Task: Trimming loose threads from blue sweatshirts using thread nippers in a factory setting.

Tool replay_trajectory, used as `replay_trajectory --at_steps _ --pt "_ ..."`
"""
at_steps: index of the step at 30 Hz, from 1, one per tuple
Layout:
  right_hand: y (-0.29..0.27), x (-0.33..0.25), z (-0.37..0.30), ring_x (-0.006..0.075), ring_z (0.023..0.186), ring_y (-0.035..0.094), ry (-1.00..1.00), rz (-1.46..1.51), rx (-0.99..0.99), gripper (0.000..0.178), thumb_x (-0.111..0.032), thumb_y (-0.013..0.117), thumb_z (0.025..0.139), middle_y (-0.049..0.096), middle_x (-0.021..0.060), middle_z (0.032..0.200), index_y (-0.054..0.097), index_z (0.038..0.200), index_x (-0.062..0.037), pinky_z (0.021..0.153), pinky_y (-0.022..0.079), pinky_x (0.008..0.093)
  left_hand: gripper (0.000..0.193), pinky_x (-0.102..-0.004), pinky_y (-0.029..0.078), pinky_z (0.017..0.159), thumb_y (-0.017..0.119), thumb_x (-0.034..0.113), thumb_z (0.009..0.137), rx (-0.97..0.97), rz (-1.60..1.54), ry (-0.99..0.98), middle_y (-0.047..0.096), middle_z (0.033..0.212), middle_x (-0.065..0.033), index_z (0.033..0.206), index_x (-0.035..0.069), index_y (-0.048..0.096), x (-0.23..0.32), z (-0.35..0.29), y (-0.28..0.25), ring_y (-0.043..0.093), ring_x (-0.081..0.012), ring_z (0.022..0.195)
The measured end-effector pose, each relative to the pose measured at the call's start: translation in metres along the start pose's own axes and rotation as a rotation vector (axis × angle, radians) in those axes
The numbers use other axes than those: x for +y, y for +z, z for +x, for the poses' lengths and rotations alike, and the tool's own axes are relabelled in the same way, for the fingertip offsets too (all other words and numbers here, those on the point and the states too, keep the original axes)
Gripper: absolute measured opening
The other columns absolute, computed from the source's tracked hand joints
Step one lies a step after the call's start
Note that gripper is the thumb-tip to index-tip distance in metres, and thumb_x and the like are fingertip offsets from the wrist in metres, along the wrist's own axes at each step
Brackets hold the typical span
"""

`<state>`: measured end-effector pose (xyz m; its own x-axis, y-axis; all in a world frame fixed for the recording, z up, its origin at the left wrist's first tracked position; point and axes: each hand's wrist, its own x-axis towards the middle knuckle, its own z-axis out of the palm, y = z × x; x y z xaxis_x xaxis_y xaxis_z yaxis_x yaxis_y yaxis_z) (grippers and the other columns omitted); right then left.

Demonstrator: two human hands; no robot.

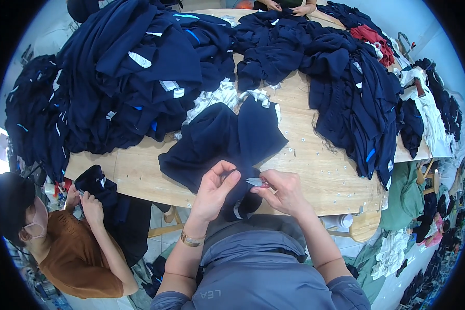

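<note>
A navy garment (206, 139) lies spread at the table's near edge, part of it hanging down toward my lap. My left hand (212, 190) is closed, pinching a raised fold of that garment between thumb and fingers. Just to its right, my right hand (283, 192) is closed around small thread snips (254, 182). Their pale pointed blades face left, close beside the pinched cloth. Most of the snips' body is hidden in my fingers, and whether the blades touch the fabric I cannot tell.
A tall heap of navy garments (124, 67) with white labels fills the table's left. More navy garments (354, 103) and a red cloth (371, 41) lie at right. The wooden table (305, 170) curves nearby. A co-worker (77, 248) handles dark cloth at left; another person's hands (294, 9) are at the far side.
</note>
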<state>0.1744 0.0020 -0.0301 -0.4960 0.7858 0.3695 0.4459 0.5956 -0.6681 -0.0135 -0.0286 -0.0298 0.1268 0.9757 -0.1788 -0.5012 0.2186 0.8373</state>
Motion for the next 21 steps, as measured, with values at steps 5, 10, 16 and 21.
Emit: replay_trajectory --at_steps 5,10,16,21 --pt "0.0021 0.0035 -0.0055 0.0175 0.048 0.053 0.062 0.031 0.047 0.024 -0.023 0.071 0.074 0.053 0.006 0.058 0.056 0.077 -0.0037 0.046 0.04 0.0272 0.008 -0.0152 0.039 0.068 0.057 0.009 0.089 0.021 -0.015 0.009 0.054 0.083 0.0028 0.093 0.004 0.052 -0.002 0.001 -0.0003 0.048 -0.0022 0.075" --pt "0.0017 0.0013 -0.0042 0.0176 0.048 0.053 0.05 0.004 0.057 0.025 -0.023 0.072 0.073 0.053 0.0058 0.058 0.056 0.076 -0.0043 0.046 0.04 0.0273 0.008 -0.015 0.039 0.068 0.057 0.009 0.089 0.038 -0.039 -0.002 0.055 0.083 0.003 0.092 0.005 0.052 -0.0041 0.0006 -0.0036 0.048 -0.0022 0.073" --pt "-0.0001 0.0012 -0.0007 0.0194 0.05 0.056 -0.004 -0.073 0.029 0.027 -0.025 0.073 0.07 0.055 0.0055 0.06 0.056 0.075 -0.0052 0.047 0.041 0.0293 0.008 -0.0149 0.041 0.068 0.057 0.009 0.089 0.027 -0.053 0.001 0.057 0.085 0.0017 0.092 0.004 0.052 -0.0029 0.0005 -0.0016 0.051 -0.0021 0.074" --pt "-0.0029 0.0013 0.0014 0.0206 0.052 0.057 -0.041 -0.132 -0.001 0.027 -0.025 0.074 0.069 0.056 0.0056 0.06 0.056 0.075 -0.0053 0.047 0.041 0.0299 0.008 -0.0146 0.041 0.068 0.057 0.009 0.089 0.02 -0.027 0.012 0.057 0.084 0.0017 0.092 0.004 0.052 -0.0024 -0.0004 -0.0026 0.05 -0.002 0.073"
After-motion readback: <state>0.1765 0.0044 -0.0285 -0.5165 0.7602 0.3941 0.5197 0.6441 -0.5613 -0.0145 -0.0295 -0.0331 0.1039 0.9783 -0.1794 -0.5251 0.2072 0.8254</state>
